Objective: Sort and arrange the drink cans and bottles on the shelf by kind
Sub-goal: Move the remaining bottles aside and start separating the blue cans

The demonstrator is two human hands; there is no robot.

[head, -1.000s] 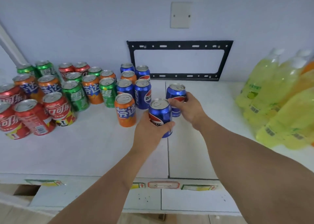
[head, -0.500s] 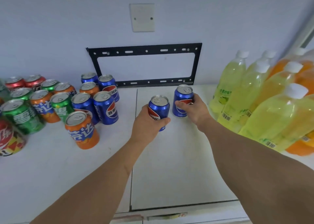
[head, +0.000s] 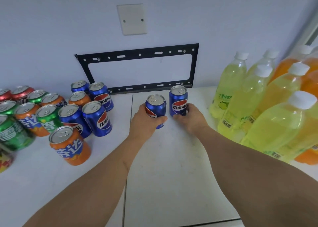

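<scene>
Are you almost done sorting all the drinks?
Not yet. Done: the yellow bottles stand grouped at the right, with orange bottles behind them. In hand: the left hand holds one blue can and the right hand holds another blue can, starting a blue group mid-shelf. Left: the mixed cans on the left, where red, green, orange and blue are jumbled together.

Six blue cans (head: pixel 97 118) – four orange cans (head: pixel 70 146), four green cans (head: pixel 49 118), two hands (head: pixel 144 125).
</scene>
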